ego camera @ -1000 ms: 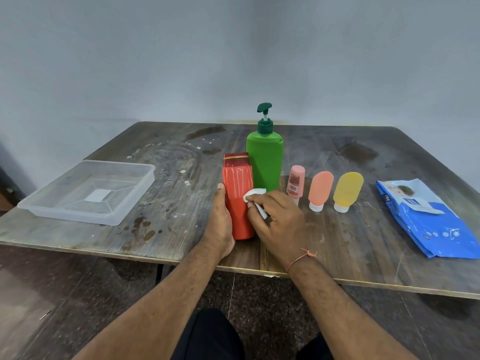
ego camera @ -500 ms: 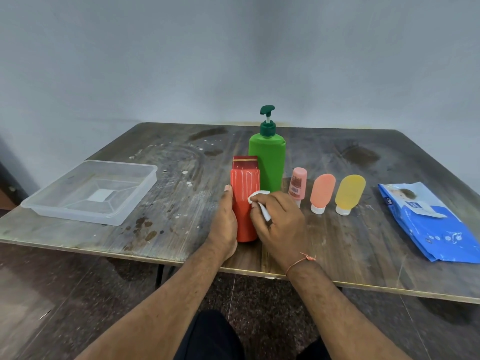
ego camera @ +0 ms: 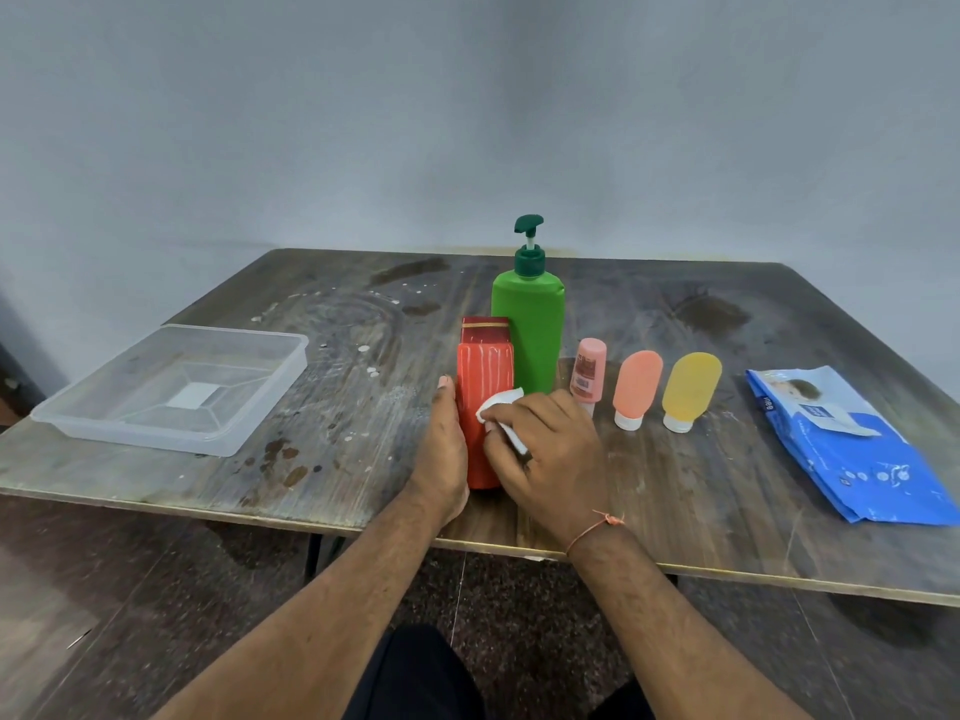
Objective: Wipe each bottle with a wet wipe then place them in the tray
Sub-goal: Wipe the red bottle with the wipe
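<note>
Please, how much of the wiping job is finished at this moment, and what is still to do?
Done: nothing yet; the tray holds no bottle. In hand: the left hand steadies the red bottle while the right hand rubs it with a wipe. Left: the green pump bottle, pink tube, orange tube and yellow tube stand unwiped on the table.

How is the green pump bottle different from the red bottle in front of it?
The green pump bottle is taller than the red bottle. The green one has a dark green pump on top; the red one has a flat dark red cap with a gold band. The green bottle stands untouched, while the left hand holds the red one and the right hand presses a wipe against it. Both stand upright.
</note>
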### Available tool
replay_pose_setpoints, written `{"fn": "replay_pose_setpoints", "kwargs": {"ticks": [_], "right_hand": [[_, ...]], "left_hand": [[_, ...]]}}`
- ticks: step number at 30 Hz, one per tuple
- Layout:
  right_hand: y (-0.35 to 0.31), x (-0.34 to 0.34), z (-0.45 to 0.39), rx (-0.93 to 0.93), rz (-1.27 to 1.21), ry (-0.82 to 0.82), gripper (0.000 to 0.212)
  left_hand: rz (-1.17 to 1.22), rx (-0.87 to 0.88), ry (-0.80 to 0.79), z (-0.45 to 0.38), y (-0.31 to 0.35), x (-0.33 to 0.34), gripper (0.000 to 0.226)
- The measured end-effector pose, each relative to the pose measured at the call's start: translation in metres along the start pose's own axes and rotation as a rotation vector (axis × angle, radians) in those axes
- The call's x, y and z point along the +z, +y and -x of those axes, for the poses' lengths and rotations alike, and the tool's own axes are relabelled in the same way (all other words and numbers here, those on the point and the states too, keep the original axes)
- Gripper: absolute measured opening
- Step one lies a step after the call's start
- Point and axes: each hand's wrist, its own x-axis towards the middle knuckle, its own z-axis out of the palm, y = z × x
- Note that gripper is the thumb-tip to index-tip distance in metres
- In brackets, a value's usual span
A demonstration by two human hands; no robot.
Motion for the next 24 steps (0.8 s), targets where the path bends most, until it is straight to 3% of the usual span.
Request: {"fn": "replay_pose_setpoints", "kwargs": {"ticks": [5, 20, 24], "right_hand": [[0.0024, -0.0007, -0.0025, 0.071, 0.007, 0.033, 0.012], [0.0004, -0.0005, 0.0012, -0.021, -0.027, -0.039, 0.012], [0.0012, -0.0026, -0.0025, 0.057, -0.014, 0.023, 0.011]], "left_hand": [[0.012, 0.028, -0.017, 0.0012, 0.0005, 0.0, 0.064], [0.025, 0.005, -0.028, 0.0049, 0.0033, -0.0008, 0.067], [0.009, -0.006, -0.028, 0.0054, 0.0023, 0.0004, 0.066]]}}
